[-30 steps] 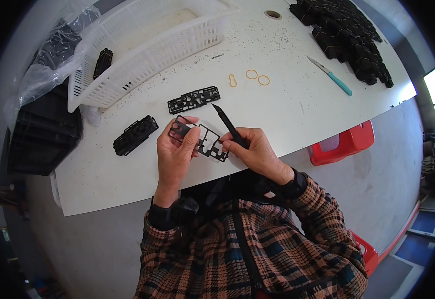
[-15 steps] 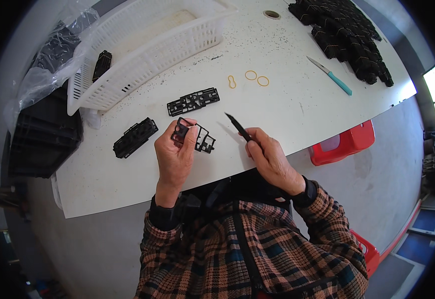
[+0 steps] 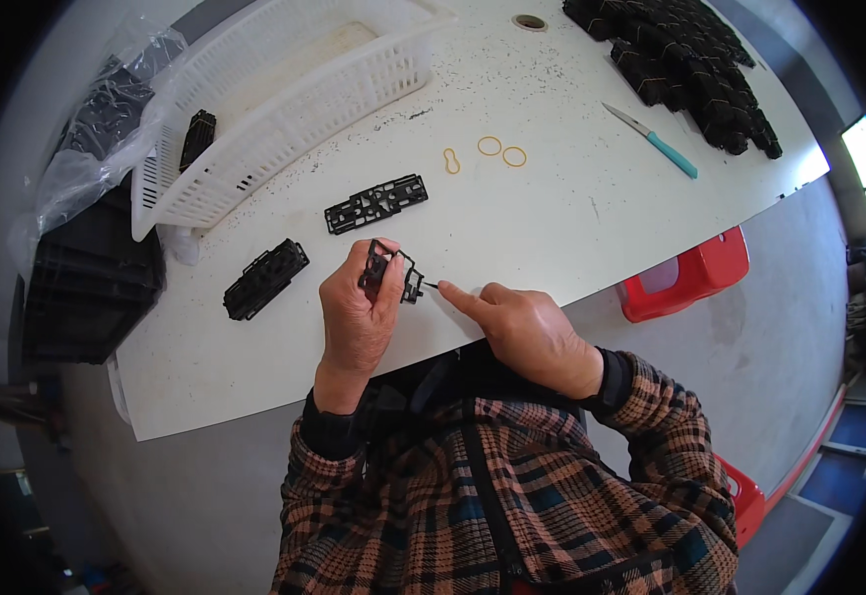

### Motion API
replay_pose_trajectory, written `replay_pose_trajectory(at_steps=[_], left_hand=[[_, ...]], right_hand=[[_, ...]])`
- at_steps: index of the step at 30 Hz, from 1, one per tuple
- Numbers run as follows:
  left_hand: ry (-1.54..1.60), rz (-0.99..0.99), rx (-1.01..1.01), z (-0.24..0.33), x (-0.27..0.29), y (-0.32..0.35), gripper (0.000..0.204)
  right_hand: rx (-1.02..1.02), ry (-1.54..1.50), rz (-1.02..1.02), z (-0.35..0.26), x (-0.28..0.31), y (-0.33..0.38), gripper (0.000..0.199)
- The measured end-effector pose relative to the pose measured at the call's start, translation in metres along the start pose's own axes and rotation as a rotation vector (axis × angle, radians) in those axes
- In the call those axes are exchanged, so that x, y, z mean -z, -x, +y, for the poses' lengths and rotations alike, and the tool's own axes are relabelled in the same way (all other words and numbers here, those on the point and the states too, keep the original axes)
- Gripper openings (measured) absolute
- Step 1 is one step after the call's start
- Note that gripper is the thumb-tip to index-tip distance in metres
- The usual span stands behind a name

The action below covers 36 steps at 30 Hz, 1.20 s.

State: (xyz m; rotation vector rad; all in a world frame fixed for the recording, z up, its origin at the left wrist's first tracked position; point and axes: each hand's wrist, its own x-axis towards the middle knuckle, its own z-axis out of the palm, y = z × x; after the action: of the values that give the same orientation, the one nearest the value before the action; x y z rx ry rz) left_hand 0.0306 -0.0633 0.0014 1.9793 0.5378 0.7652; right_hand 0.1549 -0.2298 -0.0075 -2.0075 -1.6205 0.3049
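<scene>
My left hand point(image 3: 356, 312) grips a black plastic frame point(image 3: 412, 286) with open cut-outs, pinching it between thumb and fingers above the table. Closed around a slim black knife point(image 3: 431, 285), my right hand point(image 3: 544, 339) has its index finger stretched along the tool. Only the dark tip shows now, at the frame's right edge; whether it touches cannot be made out. The rest of the knife is hidden by the hand. Beyond my left hand lies a flat black lattice part point(image 3: 375, 204), and to its left a thicker bundle of black parts point(image 3: 266, 279).
A white slatted basket point(image 3: 284, 129) stands at the far left, a black bundle point(image 3: 198, 139) inside it. Three rubber bands point(image 3: 490, 146), a teal-handled knife point(image 3: 671, 154) and a tape roll point(image 3: 529, 22) lie farther off. Banded black parts point(image 3: 691, 79) are heaped far right; a red stool point(image 3: 691, 276) stands beside the table.
My right hand has moved left and turned, bringing the knife tip to the frame's right edge. My left hand has tilted the frame slightly. The view has shifted a little.
</scene>
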Motion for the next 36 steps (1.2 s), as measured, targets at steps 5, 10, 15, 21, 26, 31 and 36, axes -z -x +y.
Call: replay_pose_trajectory(at_steps=[5,10,15,21,26,31,36], left_hand=[[-0.071,-0.037,-0.051,0.006,-0.002,-0.002,0.006],[-0.11,-0.053,-0.092,0.01,-0.002,-0.003,0.006],[-0.103,-0.084,-0.083,0.011,-0.002,-0.005,0.005],[-0.073,-0.092,-0.056,0.008,-0.002,-0.006,0.005],[-0.08,-0.091,-0.056,0.01,-0.003,-0.002,0.005],[-0.116,-0.088,-0.078,0.012,-0.005,-0.004,0.005],[-0.094,-0.056,-0.071,0.009,-0.006,-0.004,0.005]], right_hand=[[0.051,0.134,0.012,0.001,-0.001,-0.005,0.061],[0.013,0.148,-0.033,0.002,-0.007,-0.002,0.064],[-0.047,0.166,-0.073,-0.001,-0.012,-0.002,0.065],[-0.028,0.116,-0.068,0.0,-0.01,-0.004,0.064],[0.005,0.121,0.004,0.0,-0.009,0.003,0.063],[0.019,0.159,0.025,-0.001,-0.006,-0.001,0.063],[0.035,0.173,-0.004,0.0,-0.001,-0.002,0.063]])
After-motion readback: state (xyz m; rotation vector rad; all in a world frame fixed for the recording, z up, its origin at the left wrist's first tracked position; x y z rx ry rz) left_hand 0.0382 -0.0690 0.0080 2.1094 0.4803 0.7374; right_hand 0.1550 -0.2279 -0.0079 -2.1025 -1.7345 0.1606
